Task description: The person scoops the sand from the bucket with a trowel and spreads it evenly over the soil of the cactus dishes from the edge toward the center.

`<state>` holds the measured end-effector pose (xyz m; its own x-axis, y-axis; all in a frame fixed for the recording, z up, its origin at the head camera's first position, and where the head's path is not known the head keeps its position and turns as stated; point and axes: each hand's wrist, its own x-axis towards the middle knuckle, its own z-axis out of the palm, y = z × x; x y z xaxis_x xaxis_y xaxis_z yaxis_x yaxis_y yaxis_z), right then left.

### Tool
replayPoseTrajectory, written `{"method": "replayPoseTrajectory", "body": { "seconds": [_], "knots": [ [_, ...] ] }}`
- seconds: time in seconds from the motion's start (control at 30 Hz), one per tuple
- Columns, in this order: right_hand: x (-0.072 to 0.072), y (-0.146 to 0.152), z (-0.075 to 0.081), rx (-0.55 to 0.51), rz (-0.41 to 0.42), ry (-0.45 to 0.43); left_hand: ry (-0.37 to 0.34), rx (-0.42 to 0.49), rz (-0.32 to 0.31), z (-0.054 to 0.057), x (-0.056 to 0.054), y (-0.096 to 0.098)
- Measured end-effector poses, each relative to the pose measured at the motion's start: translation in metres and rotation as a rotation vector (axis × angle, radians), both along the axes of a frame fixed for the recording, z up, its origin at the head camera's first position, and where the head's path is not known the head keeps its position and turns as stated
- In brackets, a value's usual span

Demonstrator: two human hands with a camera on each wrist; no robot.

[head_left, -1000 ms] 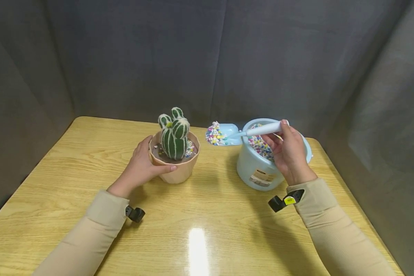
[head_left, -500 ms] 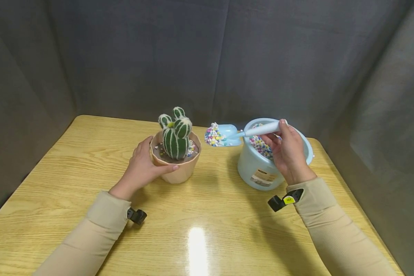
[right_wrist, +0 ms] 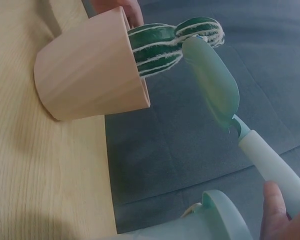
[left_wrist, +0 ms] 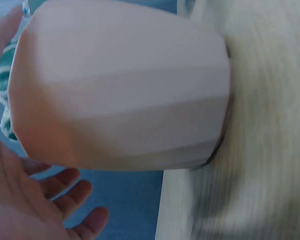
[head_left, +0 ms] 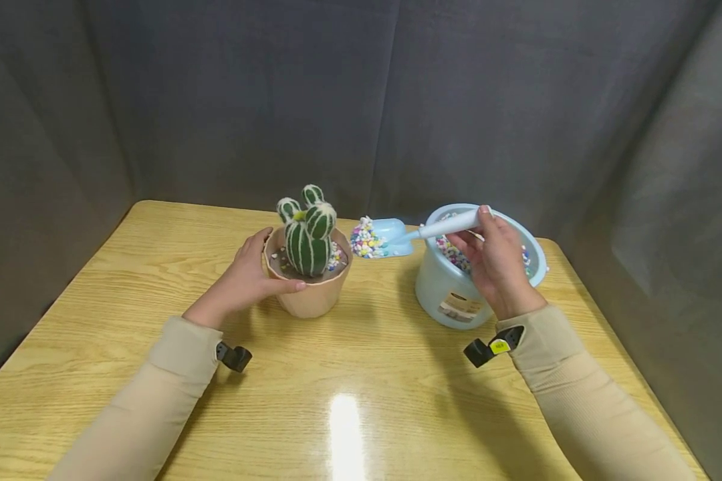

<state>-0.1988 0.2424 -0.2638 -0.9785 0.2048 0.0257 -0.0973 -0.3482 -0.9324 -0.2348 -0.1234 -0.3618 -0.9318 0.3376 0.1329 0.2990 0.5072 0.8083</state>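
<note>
My right hand (head_left: 503, 267) pinches the white handle of a light blue scoop (head_left: 397, 234), above the rim of a light blue bucket (head_left: 442, 300). Colourful pebbles (head_left: 367, 239) are heaped in the scoop's front half, just right of the pot's rim. My left hand (head_left: 241, 280) holds the peach plant pot (head_left: 309, 300) at its left side, thumb along the front rim. In the left wrist view, several fingers (left_wrist: 72, 192) spread beside the pot's wall. A green cactus with white stripes (head_left: 308, 247) stands in the pot, with a few pebbles on the brown surface around it.
The bucket holds more pebbles (head_left: 451, 254) and stands upright near the table's right edge. The wooden table (head_left: 289, 394) has a bright reflection near its front. Dark grey cloth (head_left: 247, 100) hangs behind and to the sides.
The scoop with its pebbles has moved slightly left, closer to the pot. The left hand stays at the pot, its thumb shifted a little. The pot has hardly moved.
</note>
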Motion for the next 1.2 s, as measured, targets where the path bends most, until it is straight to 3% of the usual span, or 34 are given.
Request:
{"method": "replayPoseTrajectory", "body": {
  "seconds": [0.23,0.53,0.9,1.2],
  "knots": [
    [-0.003,-0.004,-0.004,0.054,0.036,-0.021,-0.046,0.002,-0.059,-0.005,-0.011,-0.003],
    [-0.009,-0.007,-0.004,0.079,0.047,-0.001,0.000,0.037,-0.079,-0.005,-0.015,0.000],
    [-0.009,-0.010,-0.004,0.108,0.063,-0.016,0.019,-0.029,-0.019,-0.003,-0.007,0.000],
    [-0.008,-0.012,-0.001,0.121,0.053,-0.035,0.056,-0.030,-0.002,-0.002,0.000,0.002]
  ]
}}
